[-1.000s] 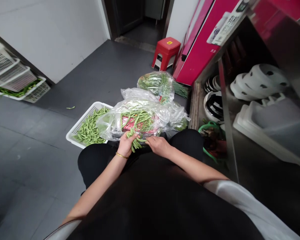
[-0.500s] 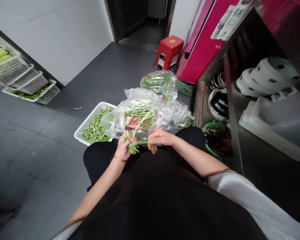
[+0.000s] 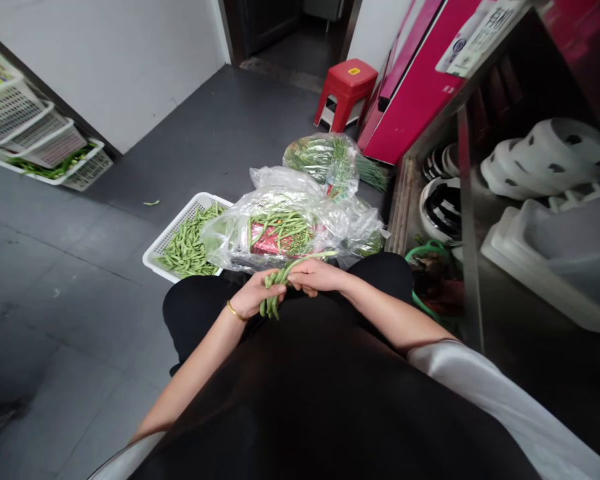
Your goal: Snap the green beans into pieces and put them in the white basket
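Note:
A small bunch of green beans (image 3: 271, 303) is gripped in my left hand (image 3: 254, 293), the pieces hanging below the thumb. My right hand (image 3: 316, 275) is closed right beside it, with its fingertips on long green beans (image 3: 300, 261) that stick out over the top. In front of my knees lies an opened clear plastic bag (image 3: 225, 237) with more long green beans (image 3: 280, 227) and something red inside. To its left stands a white perforated basket (image 3: 155, 248) full of bean pieces (image 3: 187, 243).
Behind the bag are a bagged bundle of greens (image 3: 315, 157) and a red stool (image 3: 347, 87). Stacked white baskets (image 3: 50, 143) stand at the left wall. At right are a metal shelf with white containers (image 3: 545, 247) and a green basket (image 3: 420, 251) on the floor.
My right hand has come closer to the left, and the hands now meet. Long beans now point up to the right across my right hand. The camera view has shifted slightly.

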`<state>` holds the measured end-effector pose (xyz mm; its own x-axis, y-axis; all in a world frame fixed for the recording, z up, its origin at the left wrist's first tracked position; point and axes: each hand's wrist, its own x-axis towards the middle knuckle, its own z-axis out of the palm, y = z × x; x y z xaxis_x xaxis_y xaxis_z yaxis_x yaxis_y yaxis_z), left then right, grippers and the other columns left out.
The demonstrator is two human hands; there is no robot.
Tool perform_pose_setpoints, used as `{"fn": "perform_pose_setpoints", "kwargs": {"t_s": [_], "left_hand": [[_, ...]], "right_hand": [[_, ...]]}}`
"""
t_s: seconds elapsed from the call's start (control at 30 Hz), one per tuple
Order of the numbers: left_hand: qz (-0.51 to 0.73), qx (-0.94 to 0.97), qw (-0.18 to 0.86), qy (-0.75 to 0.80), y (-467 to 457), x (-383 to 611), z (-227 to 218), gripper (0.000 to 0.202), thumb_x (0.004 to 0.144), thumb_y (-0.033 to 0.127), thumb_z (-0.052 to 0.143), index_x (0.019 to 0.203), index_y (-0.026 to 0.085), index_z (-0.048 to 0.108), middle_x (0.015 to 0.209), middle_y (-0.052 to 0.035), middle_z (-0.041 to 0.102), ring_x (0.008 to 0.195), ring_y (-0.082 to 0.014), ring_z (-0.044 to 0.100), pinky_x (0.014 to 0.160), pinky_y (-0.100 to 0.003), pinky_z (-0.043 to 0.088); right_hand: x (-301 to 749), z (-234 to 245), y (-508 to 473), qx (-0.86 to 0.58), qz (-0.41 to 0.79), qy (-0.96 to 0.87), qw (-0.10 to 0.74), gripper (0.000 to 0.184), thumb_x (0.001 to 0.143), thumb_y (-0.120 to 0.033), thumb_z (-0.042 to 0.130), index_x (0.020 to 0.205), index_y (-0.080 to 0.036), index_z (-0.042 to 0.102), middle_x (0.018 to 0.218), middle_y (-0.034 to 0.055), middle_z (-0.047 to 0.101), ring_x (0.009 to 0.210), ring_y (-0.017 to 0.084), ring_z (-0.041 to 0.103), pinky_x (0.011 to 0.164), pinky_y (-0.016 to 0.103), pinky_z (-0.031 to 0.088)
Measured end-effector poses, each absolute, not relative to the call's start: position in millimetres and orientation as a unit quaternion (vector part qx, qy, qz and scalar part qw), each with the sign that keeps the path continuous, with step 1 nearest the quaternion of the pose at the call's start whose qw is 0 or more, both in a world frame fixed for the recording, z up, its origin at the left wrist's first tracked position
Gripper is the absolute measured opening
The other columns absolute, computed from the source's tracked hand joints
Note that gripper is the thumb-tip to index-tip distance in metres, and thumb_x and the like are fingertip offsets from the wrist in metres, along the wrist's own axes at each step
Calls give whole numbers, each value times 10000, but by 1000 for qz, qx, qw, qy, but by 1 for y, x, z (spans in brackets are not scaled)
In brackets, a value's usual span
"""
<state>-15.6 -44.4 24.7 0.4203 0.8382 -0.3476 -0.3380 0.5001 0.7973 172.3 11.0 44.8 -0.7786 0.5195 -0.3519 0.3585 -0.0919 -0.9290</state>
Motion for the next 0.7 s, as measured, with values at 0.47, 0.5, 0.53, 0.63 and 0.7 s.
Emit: {"fn": "perform_pose_setpoints", "kwargs": {"t_s": [0.47,0.5,0.53,0.63,0.7], "left_hand": [[461,332,747,345,-52,-7,25,223,713,270,688,854,132,584,527,2,564,437,-112,495,437,-223,399],[448,341,753,341,-52,-8,24,222,703,267,695,842,128,591,523,-1,563,434,-112,496,434,-222,395],[436,348,757,339,-52,-8,24,227,690,264,705,830,124,595,522,-5,566,433,-112,499,432,-220,392],[411,352,762,357,-52,-7,25,245,662,257,724,821,117,600,540,-18,586,444,-113,513,439,-216,397],[404,334,760,385,-54,-7,25,229,660,251,722,798,120,593,535,-14,585,443,-108,511,434,-208,396]], "right_hand": [[179,40,30,-349,757,-523,176,512,707,-471,675,1081,-136,575,740,10,632,533,81,571,433,169,414],[176,42,30,-350,749,-524,204,491,728,-485,647,1062,-133,580,701,-2,614,490,70,538,416,171,398],[170,43,29,-354,738,-531,220,458,745,-493,625,1016,-126,590,652,-15,592,457,65,507,411,177,390],[152,41,26,-408,644,-608,221,365,804,-481,553,820,-118,591,562,-17,549,448,84,498,448,203,406],[147,36,27,-446,509,-706,209,322,849,-423,508,771,-122,589,660,38,611,588,126,577,556,230,450]]}}
